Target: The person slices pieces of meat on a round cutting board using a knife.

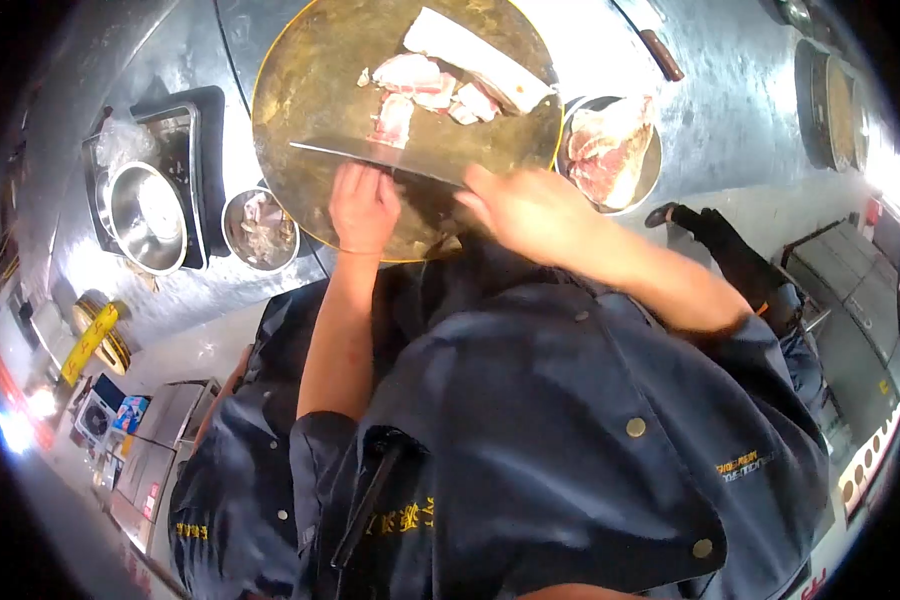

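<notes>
Round mottled board (310, 105), raw meat (410, 76)

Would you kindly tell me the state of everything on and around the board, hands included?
Board: flat, stained
Knife: gripped, blade over the board
Right hand: closed on the knife
Left hand: curled, close to the blade
Slab: one long piece
Meat pieces: cut
Meat bowl: upright, holding meat
Scrap bowl: upright, holding scraps
Bag: crumpled
</notes>
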### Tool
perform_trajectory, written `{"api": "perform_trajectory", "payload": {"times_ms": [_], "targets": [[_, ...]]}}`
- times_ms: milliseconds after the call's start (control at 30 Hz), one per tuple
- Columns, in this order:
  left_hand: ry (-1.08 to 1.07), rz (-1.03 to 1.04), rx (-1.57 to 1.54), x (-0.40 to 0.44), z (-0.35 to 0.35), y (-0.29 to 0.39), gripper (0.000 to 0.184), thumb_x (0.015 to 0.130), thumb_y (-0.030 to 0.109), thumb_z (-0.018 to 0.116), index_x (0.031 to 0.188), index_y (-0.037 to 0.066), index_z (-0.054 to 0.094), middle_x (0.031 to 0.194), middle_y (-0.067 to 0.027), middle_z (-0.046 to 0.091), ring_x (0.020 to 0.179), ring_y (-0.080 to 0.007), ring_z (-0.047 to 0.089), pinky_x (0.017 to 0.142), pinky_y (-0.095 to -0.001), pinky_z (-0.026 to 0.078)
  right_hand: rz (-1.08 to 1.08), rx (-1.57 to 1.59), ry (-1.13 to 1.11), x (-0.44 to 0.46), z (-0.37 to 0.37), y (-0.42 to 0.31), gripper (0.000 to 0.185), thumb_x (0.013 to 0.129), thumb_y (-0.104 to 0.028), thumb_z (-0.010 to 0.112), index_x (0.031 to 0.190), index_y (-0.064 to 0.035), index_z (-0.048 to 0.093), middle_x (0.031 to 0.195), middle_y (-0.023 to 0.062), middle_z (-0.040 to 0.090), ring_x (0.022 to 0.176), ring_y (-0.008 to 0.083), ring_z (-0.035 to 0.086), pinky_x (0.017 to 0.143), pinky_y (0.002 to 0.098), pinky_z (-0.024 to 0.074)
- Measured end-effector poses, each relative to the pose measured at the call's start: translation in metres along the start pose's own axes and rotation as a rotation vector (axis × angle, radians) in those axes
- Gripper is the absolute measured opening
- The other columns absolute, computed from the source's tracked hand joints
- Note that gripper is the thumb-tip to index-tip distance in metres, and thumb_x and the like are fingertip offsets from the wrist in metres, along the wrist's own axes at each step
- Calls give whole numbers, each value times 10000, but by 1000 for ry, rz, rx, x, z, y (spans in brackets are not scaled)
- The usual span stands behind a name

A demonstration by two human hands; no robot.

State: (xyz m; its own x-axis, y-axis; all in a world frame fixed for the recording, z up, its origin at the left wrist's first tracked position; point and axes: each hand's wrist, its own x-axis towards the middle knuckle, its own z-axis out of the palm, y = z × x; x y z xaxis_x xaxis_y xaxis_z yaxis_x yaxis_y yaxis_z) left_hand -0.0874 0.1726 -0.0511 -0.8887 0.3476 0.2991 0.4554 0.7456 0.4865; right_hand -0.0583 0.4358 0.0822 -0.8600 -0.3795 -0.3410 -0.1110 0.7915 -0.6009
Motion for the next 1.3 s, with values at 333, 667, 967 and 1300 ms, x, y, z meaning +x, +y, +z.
{"api": "perform_trajectory", "payload": {"times_ms": [333,667,967,1300], "targets": [[-13,-21,-7,-7,4,-6,171,872,5,713,1030,56,757,1066,-129,753,995,-356,719,910,-442,581,-22,-21,1,11,18,13,336,1086,-397,580,1127,-64,575,693,224,690,690,462,721,611,583,574],[-65,-17,100,-13,-1,3,133,995,128,650,1015,22,728,1046,-173,739,954,-387,689,883,-482,557,-79,59,175,43,66,25,325,1107,-416,503,1090,-115,625,785,236,695,712,467,691,635,600,539],[79,-16,-23,-10,-4,7,142,893,51,742,1020,110,762,1104,-74,754,1007,-325,718,893,-420,592,-54,-115,104,54,82,32,283,1036,-289,560,1202,-63,593,914,263,729,752,432,749,628,527,601],[104,-17,-93,-5,-5,9,98,891,63,744,986,88,753,1063,-117,757,984,-343,724,876,-445,577,8,-187,-12,60,71,5,222,1033,-170,497,1215,-50,539,1043,267,738,883,439,774,704,539,625]]}}
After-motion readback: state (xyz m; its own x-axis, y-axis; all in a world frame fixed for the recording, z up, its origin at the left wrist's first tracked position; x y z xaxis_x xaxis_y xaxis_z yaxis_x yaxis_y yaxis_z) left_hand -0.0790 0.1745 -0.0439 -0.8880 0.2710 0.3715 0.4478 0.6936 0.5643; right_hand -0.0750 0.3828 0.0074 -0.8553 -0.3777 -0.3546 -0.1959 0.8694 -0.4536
